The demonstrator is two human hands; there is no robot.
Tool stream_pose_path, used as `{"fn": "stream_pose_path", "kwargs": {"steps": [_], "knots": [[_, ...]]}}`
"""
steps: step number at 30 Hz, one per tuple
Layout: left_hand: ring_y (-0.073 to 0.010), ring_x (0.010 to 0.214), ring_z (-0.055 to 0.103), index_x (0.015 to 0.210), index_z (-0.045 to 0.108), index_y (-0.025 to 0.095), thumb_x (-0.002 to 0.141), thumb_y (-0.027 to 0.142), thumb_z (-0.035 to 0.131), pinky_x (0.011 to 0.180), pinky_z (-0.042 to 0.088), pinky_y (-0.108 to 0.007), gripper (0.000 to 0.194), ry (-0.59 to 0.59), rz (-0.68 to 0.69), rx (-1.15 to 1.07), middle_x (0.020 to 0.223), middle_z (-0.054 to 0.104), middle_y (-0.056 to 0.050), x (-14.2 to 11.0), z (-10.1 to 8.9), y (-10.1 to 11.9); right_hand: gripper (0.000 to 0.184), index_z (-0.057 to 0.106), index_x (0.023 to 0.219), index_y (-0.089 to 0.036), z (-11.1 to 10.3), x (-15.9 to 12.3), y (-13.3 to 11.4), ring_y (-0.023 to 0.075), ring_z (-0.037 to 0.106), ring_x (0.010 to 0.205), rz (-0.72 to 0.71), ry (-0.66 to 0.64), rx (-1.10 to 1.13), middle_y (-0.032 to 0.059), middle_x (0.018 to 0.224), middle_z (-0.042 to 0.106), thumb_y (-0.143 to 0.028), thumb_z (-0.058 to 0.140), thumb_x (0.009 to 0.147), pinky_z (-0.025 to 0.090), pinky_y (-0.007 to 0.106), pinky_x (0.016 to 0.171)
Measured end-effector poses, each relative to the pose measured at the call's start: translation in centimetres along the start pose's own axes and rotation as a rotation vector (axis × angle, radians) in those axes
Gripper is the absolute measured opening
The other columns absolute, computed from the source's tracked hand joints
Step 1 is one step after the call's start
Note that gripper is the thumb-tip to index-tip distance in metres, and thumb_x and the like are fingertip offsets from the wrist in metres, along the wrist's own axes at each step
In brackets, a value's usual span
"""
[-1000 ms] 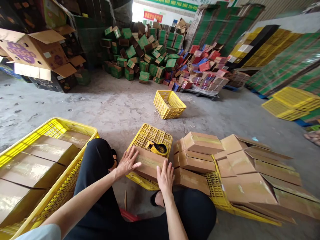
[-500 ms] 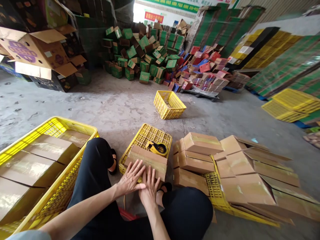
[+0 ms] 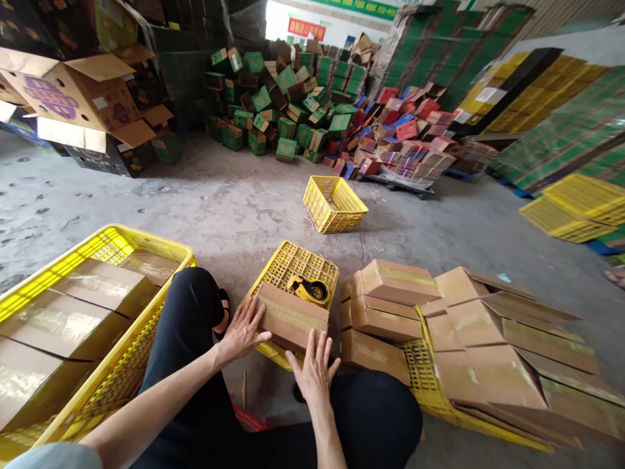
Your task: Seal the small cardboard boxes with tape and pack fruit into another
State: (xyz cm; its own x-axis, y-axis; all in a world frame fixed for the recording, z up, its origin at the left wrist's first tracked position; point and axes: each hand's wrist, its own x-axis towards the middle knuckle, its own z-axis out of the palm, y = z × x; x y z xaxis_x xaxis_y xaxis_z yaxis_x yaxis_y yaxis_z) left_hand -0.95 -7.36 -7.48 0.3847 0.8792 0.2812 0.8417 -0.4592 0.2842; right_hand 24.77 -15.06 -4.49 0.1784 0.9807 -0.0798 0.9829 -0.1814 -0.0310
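Note:
A taped brown cardboard box (image 3: 293,317) lies on an upturned yellow plastic crate (image 3: 312,258) between my knees. My left hand (image 3: 243,330), fingers spread, rests at the box's left end. At its near right corner is my right hand (image 3: 314,369), also open with the fingers apart; the fingertips seem to touch the box edge. Just behind the box, a yellow and black tape dispenser (image 3: 310,289) lies on the crate.
To the left, a big yellow crate (image 3: 183,254) holds several taped boxes (image 3: 97,283). On the right, more cardboard boxes (image 3: 398,280) are stacked in and around another yellow crate (image 3: 418,365). Ahead stands a small yellow crate (image 3: 336,205), with piled green cartons (image 3: 286,148) beyond.
My hands have moved apart from the middle of the box's near edge, the left to the left end and the right to the right corner. The box has stayed on the crate.

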Motion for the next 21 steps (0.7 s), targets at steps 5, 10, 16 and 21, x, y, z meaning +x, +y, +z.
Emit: {"fn": "stream_pose_path", "kwargs": {"steps": [5,10,16,21], "knots": [[-0.0347,0.157,0.029,0.147,0.055,0.010,0.108,0.062,0.031,0.123,0.036,-0.053,0.070,0.010,0.030,-0.079,0.163,0.042,-0.023,1.6,0.4,2.6,0.070,0.037,0.162,-0.008,0.8,0.2,-3.3,0.0401,0.022,0.159,-0.129,0.078,0.045,0.0237,0.167,0.035,-0.051,0.034,0.106,0.021,0.068,0.123],[-0.0352,0.155,0.034,0.151,0.053,0.014,0.106,0.065,0.033,0.123,0.033,-0.057,0.071,-0.029,0.089,-0.137,0.164,0.040,-0.022,2.5,1.0,6.1,0.069,0.037,0.162,-0.010,2.0,0.2,-5.3,0.0388,0.025,0.158,-0.286,0.215,0.150,0.0214,0.169,0.033,-0.034,0.052,0.099,0.027,0.058,0.125],[-0.0315,0.148,0.043,0.145,0.058,0.021,0.110,0.054,0.037,0.122,0.034,-0.056,0.053,-0.014,0.036,-0.190,0.159,0.049,-0.015,3.8,0.6,6.2,0.046,0.063,0.141,-0.016,0.3,3.7,-2.7,0.0298,0.059,0.126,-0.254,0.294,0.297,0.0167,0.141,0.064,-0.029,0.036,0.106,0.048,0.044,0.109],[-0.0308,0.121,0.059,0.136,0.065,0.022,0.109,0.040,0.038,0.109,0.046,-0.051,0.042,-0.037,0.024,-0.194,0.134,0.064,-0.013,6.4,0.6,5.2,0.042,0.075,0.107,-0.017,-1.0,7.6,-3.6,0.0265,0.062,0.097,-0.141,0.347,0.286,0.0132,0.102,0.071,-0.030,0.035,0.108,0.049,0.038,0.092]]}}
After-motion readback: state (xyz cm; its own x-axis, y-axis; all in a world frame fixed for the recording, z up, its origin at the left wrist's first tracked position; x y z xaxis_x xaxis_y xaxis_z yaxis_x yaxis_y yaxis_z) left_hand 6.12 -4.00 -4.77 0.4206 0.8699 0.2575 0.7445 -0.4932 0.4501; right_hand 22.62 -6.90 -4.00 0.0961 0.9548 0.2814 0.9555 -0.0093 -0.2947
